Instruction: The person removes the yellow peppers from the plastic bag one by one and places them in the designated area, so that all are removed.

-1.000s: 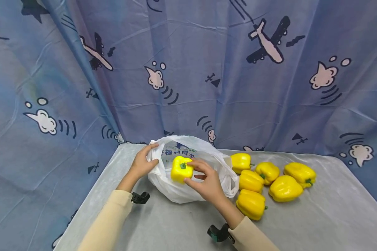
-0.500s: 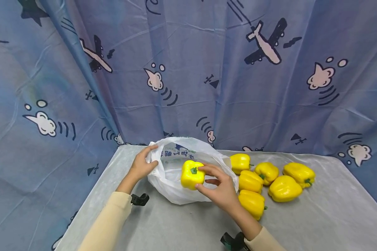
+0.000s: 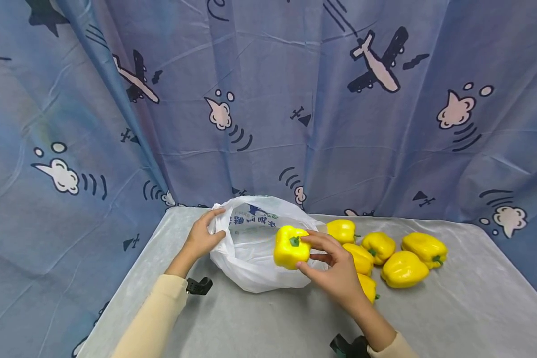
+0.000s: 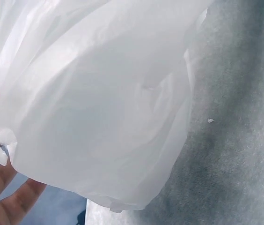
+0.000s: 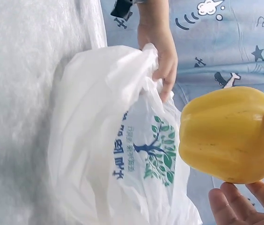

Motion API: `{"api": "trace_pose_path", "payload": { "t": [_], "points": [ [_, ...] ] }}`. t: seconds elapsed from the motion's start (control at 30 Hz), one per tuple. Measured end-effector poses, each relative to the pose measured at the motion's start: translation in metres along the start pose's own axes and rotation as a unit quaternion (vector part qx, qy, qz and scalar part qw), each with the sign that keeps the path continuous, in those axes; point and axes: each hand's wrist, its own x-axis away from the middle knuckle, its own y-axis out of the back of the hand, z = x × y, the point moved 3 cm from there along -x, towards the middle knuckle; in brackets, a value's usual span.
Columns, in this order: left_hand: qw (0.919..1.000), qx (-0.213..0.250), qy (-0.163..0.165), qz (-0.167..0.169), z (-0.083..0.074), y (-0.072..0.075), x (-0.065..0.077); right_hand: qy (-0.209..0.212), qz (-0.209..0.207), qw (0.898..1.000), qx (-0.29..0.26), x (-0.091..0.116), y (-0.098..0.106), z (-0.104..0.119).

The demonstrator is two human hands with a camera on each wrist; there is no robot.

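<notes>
A white plastic bag (image 3: 250,271) with blue and green print stands on the table, its mouth spread toward me. My left hand (image 3: 202,237) grips the bag's left rim between thumb and fingers; in the left wrist view the bag's side (image 4: 99,122) hides most of that hand. My right hand (image 3: 337,266) holds a yellow bell pepper (image 3: 290,251) by its stem end, over the right part of the bag's opening. In the right wrist view the same pepper (image 5: 230,136) sits between the thumb and fingertips, in front of the bag (image 5: 90,136).
Several more yellow bell peppers (image 3: 404,269) lie on the grey cloth-covered table (image 3: 474,298) right of the bag, some partly behind my right hand. A blue patterned curtain (image 3: 268,99) hangs behind the table. Black wrist mounts (image 3: 199,286) sit on my wrists.
My right hand has moved right with the bell pepper, from the middle of the bag's mouth toward its right side. The left hand has stayed at the bag's rim.
</notes>
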Motion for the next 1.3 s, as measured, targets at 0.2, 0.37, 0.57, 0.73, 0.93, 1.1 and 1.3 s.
{"api": "trace_pose_path", "payload": {
  "t": [0.2,0.37,0.57,0.73,0.93,1.1,1.3],
  "points": [
    [1.0,0.004,-0.002,0.002,-0.001,-0.001,0.0,0.015,-0.022,1.0,0.015,0.004,0.018,0.004],
    [1.0,0.007,0.0,0.007,-0.003,0.0,0.001,0.02,-0.029,0.999,0.021,0.008,0.033,0.005],
    [0.9999,0.006,-0.001,0.01,-0.002,0.0,0.0,0.029,-0.045,0.998,0.022,0.011,0.047,0.007],
    [0.9999,0.008,0.002,0.011,-0.001,-0.001,0.001,0.035,-0.045,0.998,0.04,0.014,0.059,0.006],
    [0.9998,0.014,0.005,0.011,-0.002,-0.002,0.002,0.044,-0.05,0.996,0.052,0.019,0.074,0.007],
    [0.9998,0.016,0.005,0.012,-0.001,-0.003,0.003,0.04,-0.053,0.995,0.072,0.024,0.089,0.008],
    [0.9998,0.02,-0.005,0.008,-0.002,-0.004,0.002,0.017,-0.06,0.993,0.104,0.031,0.107,0.006]
  ]
}}
